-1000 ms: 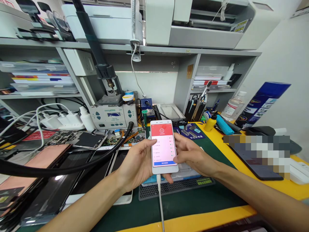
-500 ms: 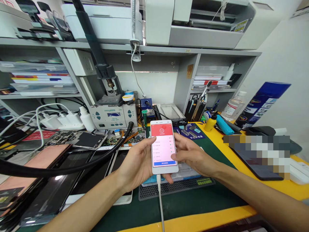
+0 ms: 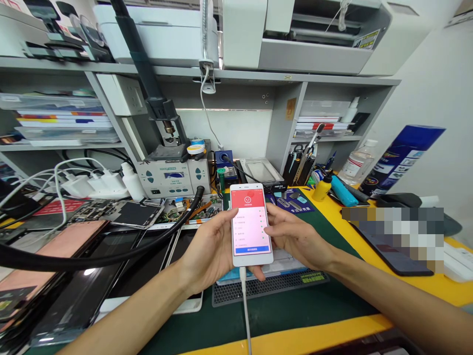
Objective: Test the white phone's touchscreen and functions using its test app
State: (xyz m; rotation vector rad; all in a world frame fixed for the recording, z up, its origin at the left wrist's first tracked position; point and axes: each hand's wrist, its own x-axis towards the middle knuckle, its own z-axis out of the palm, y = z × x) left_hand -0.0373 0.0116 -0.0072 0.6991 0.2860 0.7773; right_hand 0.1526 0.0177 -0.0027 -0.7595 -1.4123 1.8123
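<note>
A white smartphone (image 3: pixel 251 224) with a lit red-and-white screen is held upright above the bench. My left hand (image 3: pixel 209 249) wraps around its left edge and bottom, fingers closed on it. My right hand (image 3: pixel 297 236) rests against the phone's right edge, thumb lying along the side of the screen. A white cable (image 3: pixel 245 308) is plugged into the phone's bottom and runs down toward me.
A grey soldering station (image 3: pixel 172 177) stands behind, with a thick black hose (image 3: pixel 111 254) curving left. Phone screens and parts (image 3: pixel 74 246) cover the left bench. A black perforated mat (image 3: pixel 269 283) lies under the hands. Bottles and tools (image 3: pixel 332 185) stand at the right, shelves above.
My right thumb has shifted slightly back from the screen toward the phone's right edge. The phone and my left hand stay in place.
</note>
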